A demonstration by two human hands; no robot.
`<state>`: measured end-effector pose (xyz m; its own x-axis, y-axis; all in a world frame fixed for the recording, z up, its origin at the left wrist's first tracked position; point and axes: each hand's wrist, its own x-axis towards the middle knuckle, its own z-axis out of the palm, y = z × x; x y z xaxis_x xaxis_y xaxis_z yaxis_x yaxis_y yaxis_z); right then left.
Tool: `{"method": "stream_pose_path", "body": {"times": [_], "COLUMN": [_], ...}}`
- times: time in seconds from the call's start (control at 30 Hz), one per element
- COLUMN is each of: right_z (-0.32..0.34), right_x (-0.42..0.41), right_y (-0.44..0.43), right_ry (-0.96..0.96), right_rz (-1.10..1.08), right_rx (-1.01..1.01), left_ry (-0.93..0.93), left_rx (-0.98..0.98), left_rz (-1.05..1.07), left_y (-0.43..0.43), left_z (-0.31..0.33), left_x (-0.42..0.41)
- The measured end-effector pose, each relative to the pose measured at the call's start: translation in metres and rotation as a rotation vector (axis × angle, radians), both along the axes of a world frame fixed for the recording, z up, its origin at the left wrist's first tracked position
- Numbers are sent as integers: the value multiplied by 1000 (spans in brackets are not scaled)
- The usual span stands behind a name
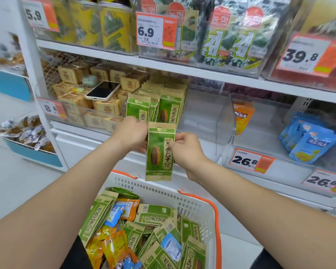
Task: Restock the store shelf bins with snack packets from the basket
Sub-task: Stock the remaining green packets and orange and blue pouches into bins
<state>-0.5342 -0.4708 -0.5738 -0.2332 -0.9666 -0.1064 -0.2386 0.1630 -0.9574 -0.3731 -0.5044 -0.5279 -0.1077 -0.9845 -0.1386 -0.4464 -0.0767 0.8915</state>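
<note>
A green sunflower-seed packet hangs upright in front of the shelf, above the basket's far rim. My right hand pinches its right edge. My left hand holds its left side, fingers behind the packet. Just behind, a clear shelf bin holds several matching green packets standing upright. The white basket with orange handles sits below, full of green, orange and blue snack packets.
A phone lies on tan packets in the bin to the left. Right of the green packets the bin has bare room, then orange packets and blue packets. Price tags line the shelf edges. A blue-fronted bin of wrapped sweets stands far left.
</note>
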Motion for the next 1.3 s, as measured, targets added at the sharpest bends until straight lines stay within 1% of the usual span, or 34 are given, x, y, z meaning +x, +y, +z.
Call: {"method": "stream_pose_path", "body": {"times": [0.13, 0.27, 0.4, 0.43, 0.53, 0.6, 0.67, 0.7, 0.73, 0.8, 0.93, 1.03, 1.17, 1.23, 1.3], "right_z": [5, 8, 26, 32, 52, 61, 61, 59, 56, 47, 38, 43, 47, 46, 45], "right_x": [1, 2, 2, 2, 0, -2, -4, -5, -6, -8, -10, -10, -7, -7, -8], "right_y": [-3, -9, -17, -19, -23, -26, -34, -39, -45, -58, -74, -81, -88, -89, -90], "right_ry": [-5, 13, 92, 123, 213, 256, 283, 304, 336, 417, 422, 466, 521, 501, 469], "right_rz": [-104, -142, -254, -290, -369, -369, -343, -334, -329, -326, -368, -373, -292, -260, -264], "right_rx": [-92, -182, -329, -392, -623, -779, -868, -877, -859, -756, -410, -261, -112, -72, -91], "left_ry": [10, -16, 16, -18, -244, -311, -417, -483, -549, -659, -809, -824, -829, -857, -869], "left_rx": [-103, -236, -312, -354, -547, -635, -711, -723, -722, -690, -555, -454, -416, -430, -442], "left_rz": [11, 51, 101, 113, 141, 125, 106, 92, 79, 54, 33, 3, -29, -19, 3], "left_y": [-3, -7, -5, -5, -5, -3, -1, -1, 0, -3, -11, -18, -23, -23, -23], "left_z": [-3, -5, 2, 4, 2, 0, -2, -3, -4, -7, -12, -16, -24, -27, -29], "left_x": [-4, -1, -6, -7, -10, -10, -11, -11, -10, -11, -13, -15, -17, -18, -17]}}
